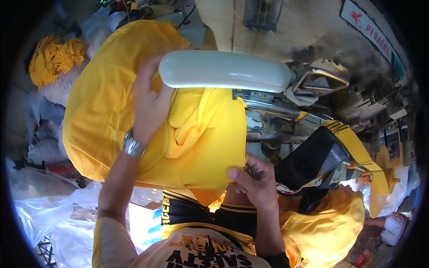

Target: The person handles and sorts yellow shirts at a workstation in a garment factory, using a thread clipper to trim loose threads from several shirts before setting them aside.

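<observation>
A large bunched piece of yellow fabric [210, 134] lies across the work area in front of me, its right edge by the sewing machine's metal arm. My left hand [152, 100], with a silver watch [133, 145] on the wrist, rests open on the fabric; the lamp partly covers its blurred fingers. At the lower right corner of the fabric, my right hand [259, 183] is closed, thumb against the edge. A small metal tool [255, 170], perhaps thread snips, shows among its fingers.
A long white lamp [223, 70] hangs over the fabric. The sewing machine [286, 107] stands right, with a yellow strip [357, 149] running through it. A black phone [313, 156] sits beside my right hand. Yellow cloth [330, 223] and clear plastic bags [49, 205] lie around.
</observation>
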{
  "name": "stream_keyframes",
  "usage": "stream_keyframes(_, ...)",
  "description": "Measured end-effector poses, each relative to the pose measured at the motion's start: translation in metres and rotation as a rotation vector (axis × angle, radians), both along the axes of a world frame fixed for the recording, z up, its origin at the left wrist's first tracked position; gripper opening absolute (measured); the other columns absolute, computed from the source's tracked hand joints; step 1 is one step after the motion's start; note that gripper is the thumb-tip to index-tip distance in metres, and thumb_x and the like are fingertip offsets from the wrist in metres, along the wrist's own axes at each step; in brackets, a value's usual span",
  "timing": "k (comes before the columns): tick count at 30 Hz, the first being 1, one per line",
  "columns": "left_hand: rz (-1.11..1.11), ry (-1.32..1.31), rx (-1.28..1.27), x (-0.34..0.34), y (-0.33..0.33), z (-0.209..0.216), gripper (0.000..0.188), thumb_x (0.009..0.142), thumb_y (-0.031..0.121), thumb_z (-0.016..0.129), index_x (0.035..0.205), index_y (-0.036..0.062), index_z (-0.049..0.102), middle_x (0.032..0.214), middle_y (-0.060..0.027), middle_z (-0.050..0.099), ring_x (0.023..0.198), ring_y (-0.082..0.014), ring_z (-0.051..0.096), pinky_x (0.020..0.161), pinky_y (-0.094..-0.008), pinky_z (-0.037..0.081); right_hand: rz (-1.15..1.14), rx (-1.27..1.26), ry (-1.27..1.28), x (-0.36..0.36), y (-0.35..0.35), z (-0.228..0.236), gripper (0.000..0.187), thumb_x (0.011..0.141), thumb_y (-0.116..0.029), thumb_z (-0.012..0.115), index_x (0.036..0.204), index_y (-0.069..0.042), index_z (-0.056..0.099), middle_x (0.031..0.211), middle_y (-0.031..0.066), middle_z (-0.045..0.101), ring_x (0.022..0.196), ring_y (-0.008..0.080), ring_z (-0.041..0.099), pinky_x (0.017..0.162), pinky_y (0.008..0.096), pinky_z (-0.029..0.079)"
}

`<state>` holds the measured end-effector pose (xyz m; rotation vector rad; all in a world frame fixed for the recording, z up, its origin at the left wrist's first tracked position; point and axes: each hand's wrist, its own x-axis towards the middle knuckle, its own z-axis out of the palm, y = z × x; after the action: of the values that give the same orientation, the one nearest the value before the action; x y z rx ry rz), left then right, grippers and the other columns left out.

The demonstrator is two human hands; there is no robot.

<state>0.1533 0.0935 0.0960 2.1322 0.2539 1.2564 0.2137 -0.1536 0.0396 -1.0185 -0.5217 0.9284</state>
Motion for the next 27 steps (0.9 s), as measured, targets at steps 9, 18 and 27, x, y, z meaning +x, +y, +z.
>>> stream_keyframes(9,0.169,0.42,-0.085,-0.077,-0.1,-0.009,0.032,0.081,0.019,0.075,0.099,-0.0007,0.058,0.082,-0.0165,0.06,0.073,-0.0288,0.054,0.065,-0.0371,0.044,-0.031,-0.022,-0.007,0.014,0.011,0.011,0.012,0.087,-0.005,0.068,0.097,0.001,0.065,0.069,-0.0051,0.056,0.05,-0.0018,0.042,0.044,0.016,0.033)
stream_keyframes(18,0.476,0.133,0.558,-0.026,-0.023,0.043,0.021,0.079,0.011,0.072,0.097,0.0019,0.064,0.094,-0.0129,0.065,0.084,-0.0315,0.062,0.07,-0.0385,0.048,-0.133,-0.042,-0.034,0.009,0.022,0.025,0.023,0.086,-0.008,0.069,0.106,0.002,0.064,0.072,-0.0033,0.06,0.048,-0.0015,0.04,0.042,0.0153,0.029)
stream_keyframes(27,-0.396,0.185,0.358,-0.019,-0.049,0.019,0.021,0.082,0.007,0.063,0.103,0.0037,0.064,0.108,-0.0109,0.064,0.1,-0.0298,0.062,0.091,-0.0415,0.047,-0.077,-0.093,-0.097,0.014,0.026,0.053,0.019,0.088,-0.012,0.067,0.102,0.0,0.065,0.073,-0.004,0.06,0.053,-0.0014,0.042,0.046,0.0155,0.03)
